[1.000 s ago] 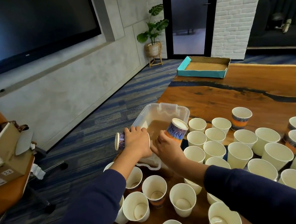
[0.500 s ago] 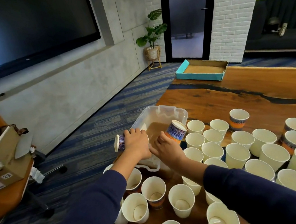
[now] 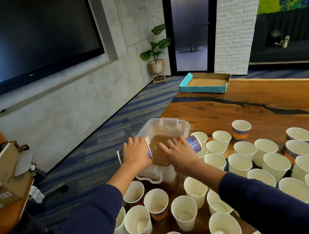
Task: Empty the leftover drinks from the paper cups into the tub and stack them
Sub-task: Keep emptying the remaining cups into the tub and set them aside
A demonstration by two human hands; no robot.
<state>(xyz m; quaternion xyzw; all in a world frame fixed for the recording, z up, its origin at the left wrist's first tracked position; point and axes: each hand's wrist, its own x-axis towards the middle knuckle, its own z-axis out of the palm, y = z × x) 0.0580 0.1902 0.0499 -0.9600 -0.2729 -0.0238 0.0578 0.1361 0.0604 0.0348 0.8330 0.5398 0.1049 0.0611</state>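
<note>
**Cups Tipped Over the Tub**

Upright paper cups [image 3: 184,212] crowd the table [image 3: 268,102] before me. My left hand [image 3: 135,156] clamps one sideways cup [image 3: 121,157]; my right hand [image 3: 177,153] clamps another cup [image 3: 193,144]. Both are over the clear tub [image 3: 183,127] of brown liquid [image 3: 158,140]. Beyond: a teal tray [image 3: 203,87].

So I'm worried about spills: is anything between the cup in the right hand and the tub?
Nothing visible. The right hand holds its cup on its side right above the tub, over the brown liquid.
</note>
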